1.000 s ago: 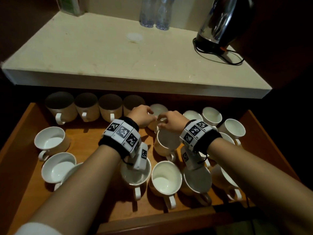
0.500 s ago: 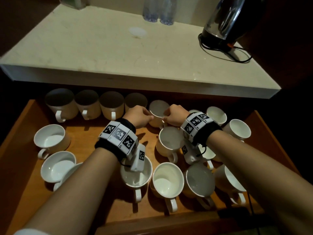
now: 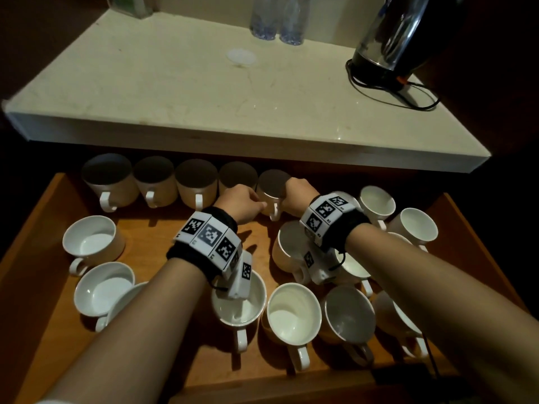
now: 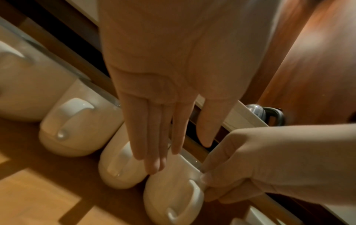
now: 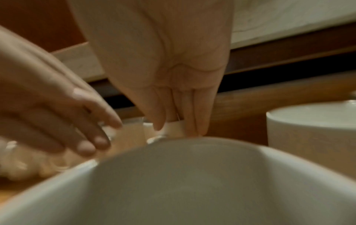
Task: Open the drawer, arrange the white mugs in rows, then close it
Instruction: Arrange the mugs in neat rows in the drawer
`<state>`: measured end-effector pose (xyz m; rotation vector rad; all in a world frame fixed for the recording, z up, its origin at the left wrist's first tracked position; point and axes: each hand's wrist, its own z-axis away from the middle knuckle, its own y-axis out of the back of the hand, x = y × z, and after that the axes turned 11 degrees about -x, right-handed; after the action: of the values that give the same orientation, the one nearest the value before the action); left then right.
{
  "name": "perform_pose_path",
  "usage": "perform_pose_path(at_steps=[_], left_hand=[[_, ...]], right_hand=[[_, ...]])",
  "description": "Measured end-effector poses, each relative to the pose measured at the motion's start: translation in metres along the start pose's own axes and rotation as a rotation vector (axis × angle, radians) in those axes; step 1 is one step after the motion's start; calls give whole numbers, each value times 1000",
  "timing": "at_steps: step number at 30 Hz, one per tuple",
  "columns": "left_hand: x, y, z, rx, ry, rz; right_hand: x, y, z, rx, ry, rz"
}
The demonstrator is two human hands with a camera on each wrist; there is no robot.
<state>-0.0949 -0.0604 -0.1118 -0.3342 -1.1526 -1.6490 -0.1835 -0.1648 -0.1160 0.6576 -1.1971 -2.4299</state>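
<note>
The wooden drawer (image 3: 163, 225) stands pulled open. Along its back wall runs a row of white mugs (image 3: 195, 185) with handles facing me. At the right end of that row is one more white mug (image 3: 271, 188), between both hands. My left hand (image 3: 256, 204) touches its left side with straight fingers (image 4: 154, 167). My right hand (image 3: 284, 199) pinches the mug's (image 4: 173, 190) right wall near the handle; in the right wrist view the rim (image 5: 173, 129) shows between thumb and fingers.
Several loose mugs stand unsorted at the left (image 3: 90, 240), front (image 3: 291, 313) and right (image 3: 414, 225) of the drawer. Above the back row overhangs a pale countertop (image 3: 204, 97) with a kettle (image 3: 402, 33), its cord and bottles (image 3: 277, 18).
Both hands have carried the mug away from me, into the shadow under the countertop. It now stands at the right end of the back row.
</note>
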Motion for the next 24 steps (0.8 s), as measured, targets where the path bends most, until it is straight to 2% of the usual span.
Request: perform_pose_path(at_steps=[10,17,21,24], left_hand=[[-3,2,-1,-11,-2,-58],[-1,3,0,-9,-4,-65],[2,1,1,-14,-15,-92],[7,-3,5,-34,-32,-122]], right_hand=[[-9,8,-7,39,-89,44],[-6,6,-8,127,-47,-35],[-1,4,-7,103,51,-107],[8,5,4,144,158,-154]])
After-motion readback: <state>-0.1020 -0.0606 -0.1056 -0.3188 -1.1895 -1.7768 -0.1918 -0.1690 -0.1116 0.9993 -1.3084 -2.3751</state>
